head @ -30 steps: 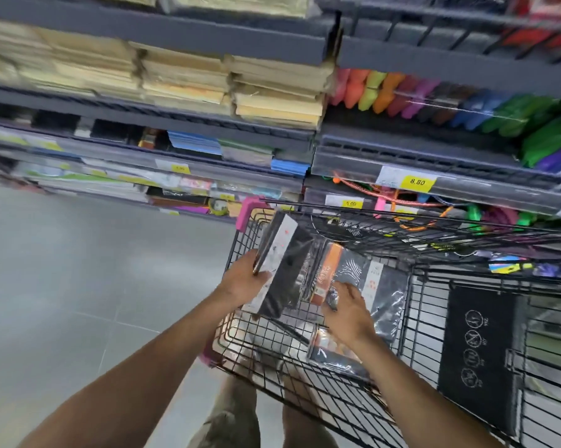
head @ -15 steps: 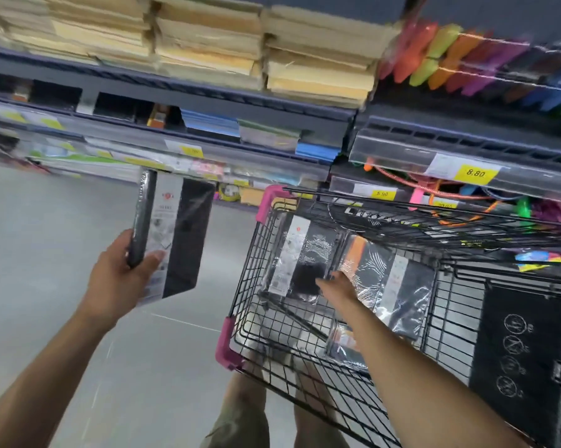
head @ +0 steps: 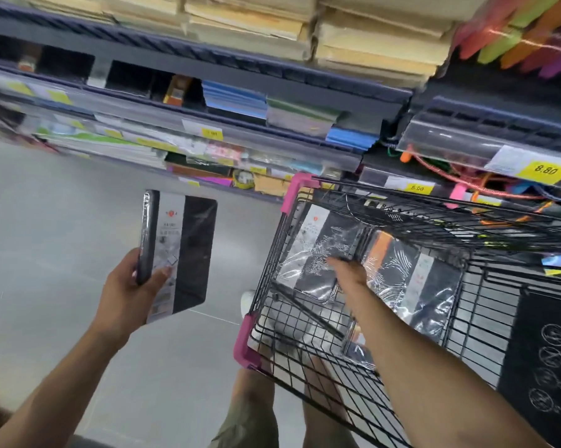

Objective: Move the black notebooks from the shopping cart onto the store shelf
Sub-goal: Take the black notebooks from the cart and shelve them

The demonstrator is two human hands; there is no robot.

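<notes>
Motion blur hides the right hand's (head: pixel 345 274) fingers inside the shopping cart (head: pixel 402 286), grip unclear; the left hand (head: pixel 133 282) clasps a wrapped black notebook (head: pixel 178 253).

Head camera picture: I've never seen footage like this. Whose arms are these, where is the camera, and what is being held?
No machine here: a person wears a wide-angle camera on the head, looking down at their own bare arms in a shop aisle. The left hand holds a black notebook, wrapped in clear film, out over the floor. The right hand reaches into a black wire shopping cart with pink corners, resting on more wrapped notebooks there; whether it grips one is unclear. Beyond stands the store shelf, stacked with paper goods and yellow price tags.
</notes>
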